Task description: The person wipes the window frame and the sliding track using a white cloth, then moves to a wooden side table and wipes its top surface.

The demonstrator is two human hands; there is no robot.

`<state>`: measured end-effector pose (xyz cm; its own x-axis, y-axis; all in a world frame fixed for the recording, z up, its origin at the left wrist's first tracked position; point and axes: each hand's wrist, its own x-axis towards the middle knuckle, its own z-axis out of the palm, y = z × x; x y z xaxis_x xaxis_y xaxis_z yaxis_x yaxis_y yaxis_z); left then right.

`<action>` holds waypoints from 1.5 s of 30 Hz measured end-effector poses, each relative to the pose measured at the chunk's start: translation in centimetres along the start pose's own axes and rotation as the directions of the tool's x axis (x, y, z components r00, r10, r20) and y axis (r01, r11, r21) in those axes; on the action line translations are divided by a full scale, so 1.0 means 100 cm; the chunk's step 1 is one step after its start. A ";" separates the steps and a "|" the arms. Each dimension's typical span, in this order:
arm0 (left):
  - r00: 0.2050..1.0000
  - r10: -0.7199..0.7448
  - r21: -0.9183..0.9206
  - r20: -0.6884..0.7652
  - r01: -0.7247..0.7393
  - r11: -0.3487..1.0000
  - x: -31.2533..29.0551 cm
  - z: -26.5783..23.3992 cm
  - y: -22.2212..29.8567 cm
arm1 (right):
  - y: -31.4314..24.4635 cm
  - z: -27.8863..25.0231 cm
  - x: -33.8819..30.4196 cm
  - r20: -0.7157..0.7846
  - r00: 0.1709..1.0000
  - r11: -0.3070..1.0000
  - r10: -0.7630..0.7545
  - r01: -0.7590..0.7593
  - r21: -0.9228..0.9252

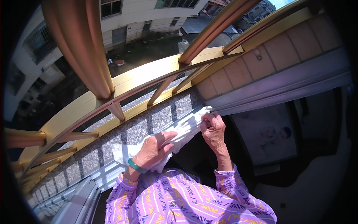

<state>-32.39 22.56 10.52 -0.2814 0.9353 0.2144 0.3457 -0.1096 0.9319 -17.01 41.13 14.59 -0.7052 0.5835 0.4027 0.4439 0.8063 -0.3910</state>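
A crumpled white cloth [187, 128] lies along the metal window track [108, 172], stretched between my two hands. My left hand [152, 148], with a green bangle at its wrist, presses and grips the cloth near its left part, fingers bent over it. Farther to the right, my right hand [213, 130] is closed on the cloth's other end, close to where the track meets the side frame. Loose folds of cloth hang down toward my purple patterned shirt [175, 198]. The fingertips of the right hand are partly hidden.
Beyond the track runs a speckled stone sill [136, 125] striped with shadows. A golden metal railing [138, 76] stands past it, with buildings and ground far below. A tiled wall [261, 65] and white window frame [283, 89] bound the right. A sliding sash [76, 201] is at lower left.
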 end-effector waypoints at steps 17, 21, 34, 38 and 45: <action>0.978 0.060 0.637 0.200 -0.176 0.750 0.048 0.116 -0.049 | 0.091 0.052 -0.023 0.279 0.939 0.874 0.199 -0.041 -0.484; 0.989 0.076 0.690 0.125 -0.142 0.710 0.056 0.132 -0.058 | 0.104 0.064 -0.014 0.308 0.907 0.839 0.289 -0.085 -0.537; 0.987 -0.158 0.390 -0.005 0.147 0.909 -0.043 0.029 -0.038 | -0.028 0.082 -0.059 0.367 0.928 0.993 -0.063 0.096 -0.072; 0.999 0.033 0.528 0.017 -0.037 0.849 -0.026 0.042 -0.039 | -0.010 0.068 -0.045 0.363 0.926 0.991 -0.107 0.128 -0.035; 0.976 0.174 0.546 0.135 -0.220 0.808 0.037 0.101 -0.057 | 0.066 0.045 -0.028 0.215 0.972 0.982 0.095 -0.057 -0.178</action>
<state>-26.37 30.03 3.04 -0.0937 0.9387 0.3318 0.8301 -0.1103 0.5465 -14.60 44.31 7.14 -0.7620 0.6231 0.1766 0.5747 0.7762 -0.2592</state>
